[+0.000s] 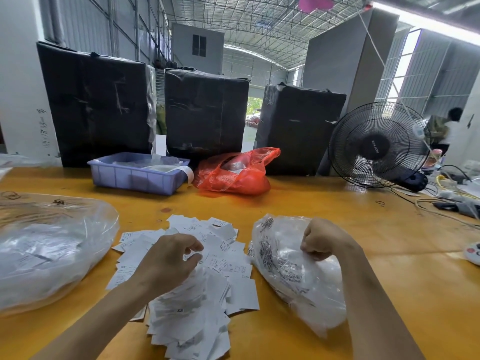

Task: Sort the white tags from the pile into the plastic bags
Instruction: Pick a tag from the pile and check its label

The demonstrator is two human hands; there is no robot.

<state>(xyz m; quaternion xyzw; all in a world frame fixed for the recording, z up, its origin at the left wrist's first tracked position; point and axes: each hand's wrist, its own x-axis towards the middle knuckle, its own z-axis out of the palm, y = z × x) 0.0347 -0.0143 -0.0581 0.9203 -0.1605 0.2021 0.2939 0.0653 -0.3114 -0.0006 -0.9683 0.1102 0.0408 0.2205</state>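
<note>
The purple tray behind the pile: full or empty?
Partly filled. The purple tray holds clear plastic and white paper, and a white strip hangs over its right rim.

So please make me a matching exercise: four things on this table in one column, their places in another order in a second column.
Things:
1. red bag
2. fan
3. tag pile
4. blue tray

Places:
A. between the two clear bags
B. far right, at the table's back
C. left of the red bag
D. before the middle black box

Pairs: 1-D, 2-B, 3-A, 4-C
</note>
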